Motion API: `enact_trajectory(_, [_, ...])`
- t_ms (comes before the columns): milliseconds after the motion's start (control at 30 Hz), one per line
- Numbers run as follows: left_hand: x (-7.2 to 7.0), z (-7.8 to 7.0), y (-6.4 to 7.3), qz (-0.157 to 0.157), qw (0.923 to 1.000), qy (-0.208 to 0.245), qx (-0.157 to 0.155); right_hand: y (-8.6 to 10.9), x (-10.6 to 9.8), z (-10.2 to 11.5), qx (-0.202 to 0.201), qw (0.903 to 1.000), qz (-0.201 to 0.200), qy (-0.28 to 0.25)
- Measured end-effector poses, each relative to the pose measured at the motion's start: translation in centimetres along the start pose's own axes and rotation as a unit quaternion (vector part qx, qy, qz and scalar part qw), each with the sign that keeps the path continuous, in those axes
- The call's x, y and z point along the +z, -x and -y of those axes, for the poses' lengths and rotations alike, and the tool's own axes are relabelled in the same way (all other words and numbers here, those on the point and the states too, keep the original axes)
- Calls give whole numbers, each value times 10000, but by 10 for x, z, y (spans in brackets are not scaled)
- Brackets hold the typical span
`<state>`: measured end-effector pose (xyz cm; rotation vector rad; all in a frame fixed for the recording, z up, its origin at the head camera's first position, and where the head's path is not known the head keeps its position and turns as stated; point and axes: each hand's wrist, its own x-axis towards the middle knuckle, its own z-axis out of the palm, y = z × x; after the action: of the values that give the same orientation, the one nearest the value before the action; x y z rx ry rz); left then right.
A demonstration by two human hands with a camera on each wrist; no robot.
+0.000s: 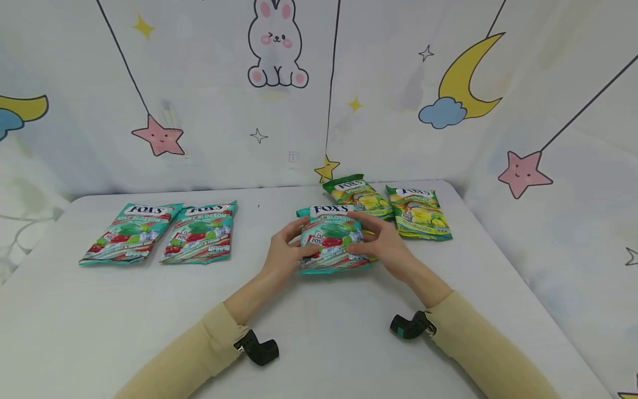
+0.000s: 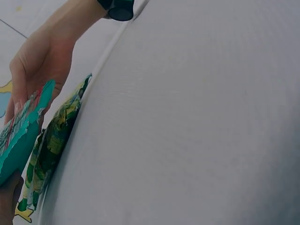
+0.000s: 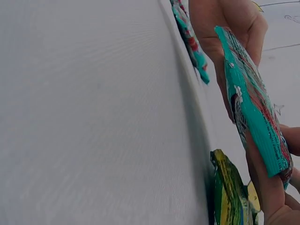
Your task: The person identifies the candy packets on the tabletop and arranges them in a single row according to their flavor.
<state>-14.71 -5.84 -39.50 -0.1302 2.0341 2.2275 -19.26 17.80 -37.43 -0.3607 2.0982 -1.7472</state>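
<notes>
Both forearms reach inward from the near side of the surface [image 1: 319, 343], elbows cut off by the frame, wrists angled toward each other. The left hand [image 1: 285, 252] and the right hand [image 1: 387, 244] are clamped on opposite sides of a teal mint packet [image 1: 331, 238], thumbs across its front face. The packet is raised off the surface, right of its middle and toward the far edge; its front is tilted up.

Near the far left corner lie two similar packets, the outer teal one [image 1: 130, 233] and the inner teal one [image 1: 200, 233] — their upper corners meeting. Near the far right corner lie a rear green packet [image 1: 361, 195] and a yellow-green packet [image 1: 418, 213], close together. A patterned backdrop [image 1: 209, 88] stands behind the far edge.

The raised packet and right hand block part of the rear green one. Yellow slivers beside the right hand — their source cannot be told. Most fingers are hidden behind the packet; in the left wrist view, the left hand is largely cut off.
</notes>
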Motion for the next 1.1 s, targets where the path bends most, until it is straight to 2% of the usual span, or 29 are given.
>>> enact_trajectory(333, [-22,0,0,-87,9999,-82,-94,-12,23,9,151,9990,-376,178])
enact_trajectory(600, [-40,1,-1,-301,9990,-305,-111,-28,45,12,329,9972,-629,220])
enact_trajectory(800, [-50,-2,-4,-503,9979,-374,-158,-37,61,16,356,9960,-822,-32])
enact_trajectory(1100, [-64,-15,-7,-881,9939,-564,-355,-53,85,21,430,9942,-935,-313])
